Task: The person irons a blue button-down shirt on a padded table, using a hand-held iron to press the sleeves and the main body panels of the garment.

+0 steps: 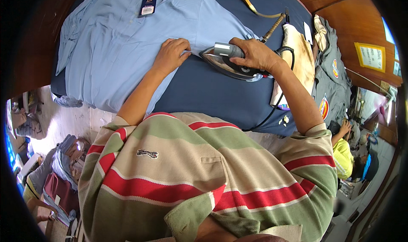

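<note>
A light blue shirt (123, 42) lies spread over a dark blue padded ironing table (212, 93), with a dark hang tag (148, 2) at its collar. My left hand (171, 55) presses flat on the shirt's right edge, fingers apart. My right hand (253, 54) grips the grey handle of a clothes iron (229, 63), whose tip touches the shirt edge right beside my left fingers. The iron's black cord (276, 102) loops down past my right forearm.
A stained cream cloth (299, 59) and grey garments with round patches (333, 83) lie at the table's right end. A person in a yellow top (346, 155) sits at lower right. Piles of clothes (63, 161) lie on the floor at lower left.
</note>
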The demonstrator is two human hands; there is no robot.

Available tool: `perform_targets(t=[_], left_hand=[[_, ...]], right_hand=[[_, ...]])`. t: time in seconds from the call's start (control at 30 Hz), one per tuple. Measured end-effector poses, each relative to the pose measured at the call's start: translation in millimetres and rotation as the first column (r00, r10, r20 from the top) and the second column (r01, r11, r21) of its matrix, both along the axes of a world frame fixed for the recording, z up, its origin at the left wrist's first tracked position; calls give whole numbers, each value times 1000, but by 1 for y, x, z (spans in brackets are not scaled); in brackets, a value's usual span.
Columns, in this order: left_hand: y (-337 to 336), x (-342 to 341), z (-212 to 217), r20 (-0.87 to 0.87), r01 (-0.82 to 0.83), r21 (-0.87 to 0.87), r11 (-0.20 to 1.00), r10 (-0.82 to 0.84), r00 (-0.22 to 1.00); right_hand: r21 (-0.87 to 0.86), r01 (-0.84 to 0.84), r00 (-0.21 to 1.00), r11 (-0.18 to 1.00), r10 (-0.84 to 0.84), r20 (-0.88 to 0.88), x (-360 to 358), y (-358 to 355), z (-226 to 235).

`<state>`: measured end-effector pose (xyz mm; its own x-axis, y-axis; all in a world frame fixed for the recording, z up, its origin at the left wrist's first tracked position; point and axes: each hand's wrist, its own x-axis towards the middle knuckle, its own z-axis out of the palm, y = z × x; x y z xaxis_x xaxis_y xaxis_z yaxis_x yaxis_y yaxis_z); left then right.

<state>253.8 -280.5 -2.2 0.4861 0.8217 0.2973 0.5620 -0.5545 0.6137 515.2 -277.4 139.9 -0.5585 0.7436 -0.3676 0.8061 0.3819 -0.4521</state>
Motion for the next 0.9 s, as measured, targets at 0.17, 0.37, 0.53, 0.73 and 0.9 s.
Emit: perform_targets(t=[0.17,0.37,0.53,0.73,0.9], left_hand=[[9,-9,1,79,70,-154,986,-58,995],[7,-10,4,32,39,-125,991,-35,999],[6,-10,-1,67,60,-102,993,-53,996],[7,-10,0,58,55,-98,994,-50,997],[11,-9,10,27,60,-165,984,-56,998]], right_hand=[[25,-38,998,999,37,51,-22,12,0],[48,86,996,995,-86,2,-20,20,-5],[276,393,919,877,-361,-160,-6,78,-26],[469,441,897,766,-394,-200,-11,139,-54],[223,449,891,865,-415,-187,-16,91,-34]])
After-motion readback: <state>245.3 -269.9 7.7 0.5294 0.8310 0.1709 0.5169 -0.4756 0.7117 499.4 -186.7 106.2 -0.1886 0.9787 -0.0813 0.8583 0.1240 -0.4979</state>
